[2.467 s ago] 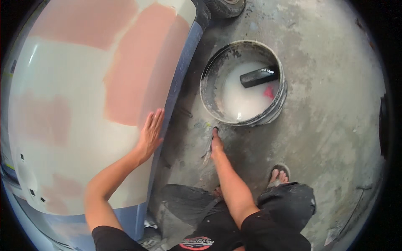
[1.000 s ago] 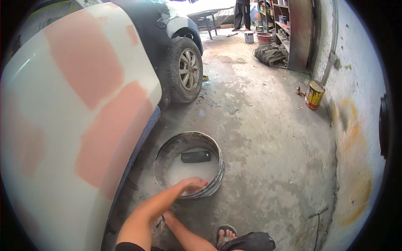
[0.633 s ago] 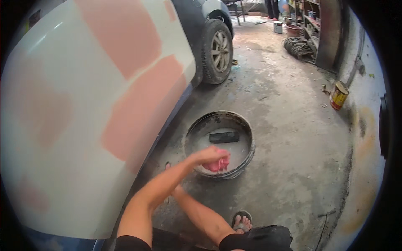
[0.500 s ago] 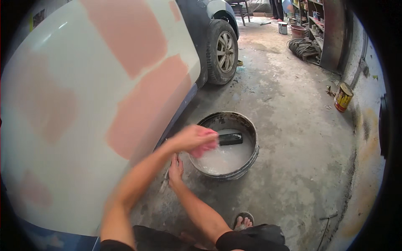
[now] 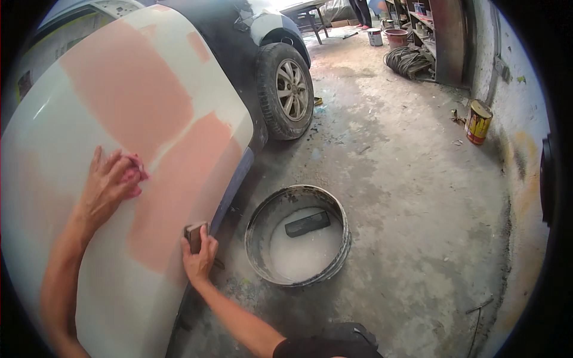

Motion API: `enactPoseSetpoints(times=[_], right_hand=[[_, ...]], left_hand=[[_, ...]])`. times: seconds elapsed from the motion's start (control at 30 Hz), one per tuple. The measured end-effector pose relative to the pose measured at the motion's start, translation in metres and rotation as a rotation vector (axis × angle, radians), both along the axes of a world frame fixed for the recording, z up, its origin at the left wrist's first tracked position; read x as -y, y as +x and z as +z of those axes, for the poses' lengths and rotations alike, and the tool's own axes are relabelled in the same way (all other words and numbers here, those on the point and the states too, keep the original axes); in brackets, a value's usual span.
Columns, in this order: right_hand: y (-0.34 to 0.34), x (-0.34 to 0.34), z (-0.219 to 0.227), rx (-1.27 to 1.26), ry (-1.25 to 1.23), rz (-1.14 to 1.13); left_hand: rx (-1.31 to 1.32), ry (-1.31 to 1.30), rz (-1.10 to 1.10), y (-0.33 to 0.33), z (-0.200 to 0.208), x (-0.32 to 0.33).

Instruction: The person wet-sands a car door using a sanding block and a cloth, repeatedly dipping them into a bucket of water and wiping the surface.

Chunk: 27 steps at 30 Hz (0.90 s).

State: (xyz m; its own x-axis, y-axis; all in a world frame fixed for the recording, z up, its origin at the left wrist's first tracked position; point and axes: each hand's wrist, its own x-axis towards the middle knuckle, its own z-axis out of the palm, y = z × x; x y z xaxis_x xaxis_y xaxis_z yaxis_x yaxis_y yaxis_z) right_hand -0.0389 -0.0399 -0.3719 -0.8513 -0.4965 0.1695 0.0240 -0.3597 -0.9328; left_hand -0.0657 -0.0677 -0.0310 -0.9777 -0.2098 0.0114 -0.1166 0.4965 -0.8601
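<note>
On the left, a white car body panel (image 5: 107, 280) carries broad salmon-pink filler patches (image 5: 179, 185). My left hand (image 5: 106, 190) is over it, fingers partly spread, with a crumpled pink cloth (image 5: 136, 173) held between thumb and fingers. Lower down, at the panel's edge, my right hand (image 5: 200, 258) grips a small brownish sanding block (image 5: 193, 237) from its side. Right of that hand stands a round, dirt-streaked bucket (image 5: 345, 244) with milky water (image 5: 298, 256) in it. A dark rectangular block (image 5: 307, 224) lies in that water.
A car wheel (image 5: 289, 89) stands past the panel. A yellow-and-red can (image 5: 478, 122) sits by the right wall. Coiled cable (image 5: 407, 62), a shelf (image 5: 424, 24), a white can (image 5: 375, 37) and another person's legs (image 5: 361, 13) are farther back. The concrete floor (image 5: 406, 197) is stained.
My left hand has moved with the pink cloth from above the bucket leftward onto the panel. My right hand has risen to the panel's edge, showing the block. The view has shifted.
</note>
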Motion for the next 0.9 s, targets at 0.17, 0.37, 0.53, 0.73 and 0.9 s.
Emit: enactPoseSetpoints(times=[0.17, 0.37, 0.53, 0.73, 0.9], right_hand=[[0.029, -0.035, -0.008, 0.045, 0.030, 0.107], [0.035, -0.061, -0.047, 0.349, 0.201, 0.397], [0.038, -0.100, -0.073, 0.390, 0.418, 0.534], [0.029, -0.119, -0.119, 0.524, 0.393, 0.606], [0.006, -0.120, -0.093, 0.360, 0.620, 0.651]], left_hand=[[-0.025, 0.093, 0.124, -0.012, -0.007, 0.001], [-0.100, 0.252, 0.107, -0.013, -0.047, 0.029], [-0.298, 0.710, 0.293, -0.067, -0.179, 0.029], [-0.485, 1.350, 0.228, -0.176, -0.334, -0.119], [-0.327, 1.195, 0.136, -0.183, -0.330, -0.158]])
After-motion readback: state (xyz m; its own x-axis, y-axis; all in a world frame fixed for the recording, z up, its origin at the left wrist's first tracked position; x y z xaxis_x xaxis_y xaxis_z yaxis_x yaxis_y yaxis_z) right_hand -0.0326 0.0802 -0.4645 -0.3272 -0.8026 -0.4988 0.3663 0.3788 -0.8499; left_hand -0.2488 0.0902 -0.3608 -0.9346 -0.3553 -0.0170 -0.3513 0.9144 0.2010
